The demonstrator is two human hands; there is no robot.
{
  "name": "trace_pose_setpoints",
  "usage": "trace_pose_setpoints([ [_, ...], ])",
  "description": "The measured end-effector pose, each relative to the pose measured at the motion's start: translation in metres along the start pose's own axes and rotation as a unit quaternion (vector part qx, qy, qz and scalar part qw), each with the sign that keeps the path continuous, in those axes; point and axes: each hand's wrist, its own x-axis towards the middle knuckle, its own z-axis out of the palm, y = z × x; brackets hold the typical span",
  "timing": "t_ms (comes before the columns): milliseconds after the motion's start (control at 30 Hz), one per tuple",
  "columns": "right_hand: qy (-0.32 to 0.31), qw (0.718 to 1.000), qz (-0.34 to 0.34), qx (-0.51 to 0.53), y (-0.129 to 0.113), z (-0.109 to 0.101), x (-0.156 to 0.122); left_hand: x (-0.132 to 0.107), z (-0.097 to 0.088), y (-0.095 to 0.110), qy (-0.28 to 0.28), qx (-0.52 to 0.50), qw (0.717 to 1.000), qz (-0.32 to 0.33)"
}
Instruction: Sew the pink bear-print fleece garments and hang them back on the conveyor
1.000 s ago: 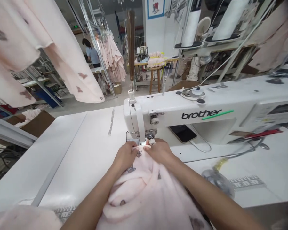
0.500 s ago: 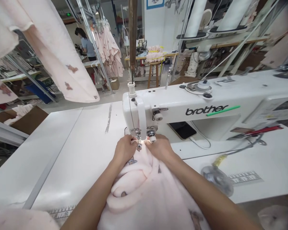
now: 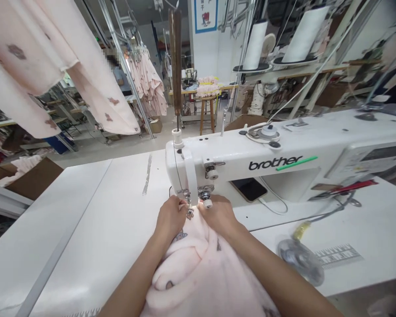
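Note:
A soft pink printed garment [image 3: 198,273] lies bunched on the sewing table, its far end under the needle area of a white sewing machine [image 3: 224,149]. Left of the presser foot, my left hand [image 3: 171,218] is closed on the cloth with thumb and fingers pinched together. My right hand [image 3: 218,213] is on the other side, under the machine head, its thumb pressed on the fabric and its fingers partly hidden by the tension knob [image 3: 207,203]. A small lit spot shows the cloth between both hands.
A phone [image 3: 249,189] with a white cable lies under the machine arm. Red-handled scissors [image 3: 353,187] and a clear round object [image 3: 300,259] are to the right. Pink garments [image 3: 95,97] hang at upper left. Thread cones [image 3: 255,46] stand behind; a cardboard box [image 3: 36,180] is at left.
The view has tilted up slightly, so the machine and hands sit lower in the picture. Both hands keep their places on the cloth beside the needle.

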Motion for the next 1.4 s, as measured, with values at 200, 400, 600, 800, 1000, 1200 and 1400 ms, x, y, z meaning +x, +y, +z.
trace_pose_setpoints([
  [200, 0.007, 1.000, 0.000, 0.001, 0.000, -0.001, 0.002, 0.003, 0.003, -0.003, 0.018, -0.001, 1.000, -0.006],
  [400, 0.005, 1.000, 0.001, -0.003, 0.001, 0.004, 0.004, 0.006, 0.006, -0.004, 0.036, 0.008, 0.999, -0.007],
  [600, 0.010, 1.000, 0.009, -0.014, 0.000, 0.006, 0.006, 0.009, 0.009, -0.005, 0.045, 0.025, 0.999, 0.007],
  [800, 0.001, 1.000, 0.004, -0.012, -0.001, 0.011, 0.007, 0.012, 0.009, -0.008, 0.046, 0.041, 0.998, 0.031],
  [1000, -0.018, 0.999, -0.032, 0.039, 0.006, -0.005, -0.001, 0.007, 0.005, -0.012, 0.044, 0.028, 0.997, 0.054],
  [1200, -0.044, 0.995, -0.037, 0.084, 0.010, -0.022, -0.006, 0.009, 0.005, -0.014, 0.042, 0.025, 0.998, 0.050],
  [1400, -0.054, 0.995, -0.020, 0.086, 0.007, -0.021, -0.005, 0.007, 0.004, -0.013, 0.036, 0.011, 0.998, 0.051],
])
